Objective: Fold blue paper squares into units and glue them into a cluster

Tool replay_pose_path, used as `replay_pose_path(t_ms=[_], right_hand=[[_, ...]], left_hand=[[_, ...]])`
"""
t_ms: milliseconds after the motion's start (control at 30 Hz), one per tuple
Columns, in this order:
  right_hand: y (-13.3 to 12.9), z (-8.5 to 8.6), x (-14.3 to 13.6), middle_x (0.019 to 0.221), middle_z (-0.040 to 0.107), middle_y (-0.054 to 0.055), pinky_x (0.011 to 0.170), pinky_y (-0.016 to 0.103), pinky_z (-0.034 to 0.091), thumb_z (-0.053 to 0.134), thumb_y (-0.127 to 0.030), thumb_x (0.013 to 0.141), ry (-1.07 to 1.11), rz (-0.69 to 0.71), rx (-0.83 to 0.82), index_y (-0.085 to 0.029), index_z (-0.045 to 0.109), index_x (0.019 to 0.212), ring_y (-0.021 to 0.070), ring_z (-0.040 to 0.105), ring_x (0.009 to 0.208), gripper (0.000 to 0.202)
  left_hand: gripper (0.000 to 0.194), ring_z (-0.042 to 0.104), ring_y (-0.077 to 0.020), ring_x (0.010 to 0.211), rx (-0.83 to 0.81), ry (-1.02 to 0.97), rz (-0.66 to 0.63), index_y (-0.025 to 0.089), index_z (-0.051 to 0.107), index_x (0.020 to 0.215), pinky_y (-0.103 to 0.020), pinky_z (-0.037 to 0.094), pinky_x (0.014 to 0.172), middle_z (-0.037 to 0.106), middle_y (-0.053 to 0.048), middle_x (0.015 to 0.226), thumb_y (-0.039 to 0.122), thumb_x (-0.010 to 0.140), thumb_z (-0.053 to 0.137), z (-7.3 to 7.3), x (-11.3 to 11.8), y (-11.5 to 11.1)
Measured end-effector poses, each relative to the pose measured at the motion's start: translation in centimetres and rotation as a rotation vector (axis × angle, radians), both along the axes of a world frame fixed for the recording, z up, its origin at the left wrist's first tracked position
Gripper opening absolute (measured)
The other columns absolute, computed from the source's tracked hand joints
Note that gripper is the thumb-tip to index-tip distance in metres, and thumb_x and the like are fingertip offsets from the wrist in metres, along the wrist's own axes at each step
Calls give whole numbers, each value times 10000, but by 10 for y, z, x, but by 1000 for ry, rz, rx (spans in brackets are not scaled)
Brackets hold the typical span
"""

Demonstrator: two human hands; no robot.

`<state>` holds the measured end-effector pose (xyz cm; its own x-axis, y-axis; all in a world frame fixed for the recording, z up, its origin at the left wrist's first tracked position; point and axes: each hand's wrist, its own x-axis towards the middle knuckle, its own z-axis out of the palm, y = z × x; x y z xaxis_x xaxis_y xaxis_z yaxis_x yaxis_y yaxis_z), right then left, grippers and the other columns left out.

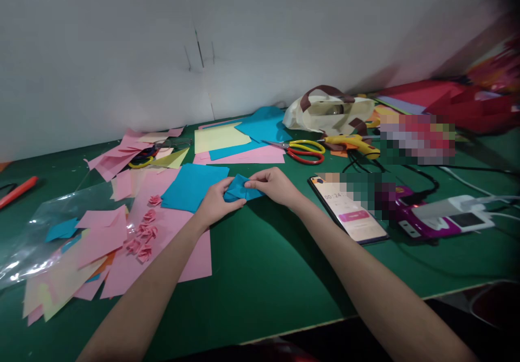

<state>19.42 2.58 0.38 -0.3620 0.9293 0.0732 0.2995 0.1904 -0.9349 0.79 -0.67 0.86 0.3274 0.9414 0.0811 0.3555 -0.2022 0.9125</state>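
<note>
Blue folded paper [240,187] (both hands [246,191] on it)

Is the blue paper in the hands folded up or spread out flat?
Folded. The blue paper held by the left hand and right hand shows creases and overlapping layers, unlike the flat blue sheets beside it.

Both forearms reach fwd from the lower edge of the view, angled in toward each other. L hand [219,200] is bent at the wrist, thumb extended toward the R, fingers curled above it. R hand [278,187] sits just beside it, slightly higher, w/ thumb & index pinched together, knuckles up, other fingers folded under. Arms bare.
</note>
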Motion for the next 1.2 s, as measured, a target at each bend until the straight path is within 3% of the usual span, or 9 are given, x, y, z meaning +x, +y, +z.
replay_pose_path(t_ms=[200,533,733,833,1000,1100,1200], right_hand=[[-1,1,-1,604,593,13,516,244,315,640,-476,688,-1,-11,-8,-123,718,756,104,425,546,368],[0,2,0,588,606,10,491,238,310,656,-467,678,17,-11,-33,-124,720,744,97,432,518,356],[1,2,0,705,673,39,541,240,408,666,-416,686,97,-32,-52,-132,701,926,121,543,581,373],[0,3,-1,652,662,28,511,237,402,676,-398,682,109,-41,-53,-134,687,987,118,538,543,403],[-1,4,-3,744,694,60,573,266,459,639,-411,722,132,10,-77,-134,670,1032,148,601,612,417],[-1,4,0,705,678,52,548,260,447,635,-456,727,103,32,-82,-139,683,965,140,579,582,399],[0,6,5,617,629,37,496,247,412,601,-523,736,67,39,-86,-136,679,748,120,523,520,394]], left_hand=[[397,680,-184,686,-68,-61,-9,172,554,1115,-317,553,646,687,-66,903,374,781,630,-2,0,0],[426,687,-195,728,-151,-134,-37,180,590,1110,-319,544,691,707,-67,903,399,752,664,0,0,3],[465,679,-210,757,-181,-188,-40,167,592,1143,-312,538,654,709,-87,885,512,847,492,-2,0,5],[520,674,-218,760,-177,-212,-31,187,507,1260,-331,537,661,707,-76,875,501,847,496,-2,-1,5],[609,644,-187,650,-140,-213,-18,280,297,1407,-350,518,694,687,-3,746,429,857,512,3,-2,1],[617,613,-174,589,-107,-187,3,310,288,1412,-343,506,675,666,20,712,409,851,525,4,-3,0],[597,617,-183,600,-79,-175,20,299,293,1412,-345,506,677,647,23,672,398,861,503,3,-4,1]])
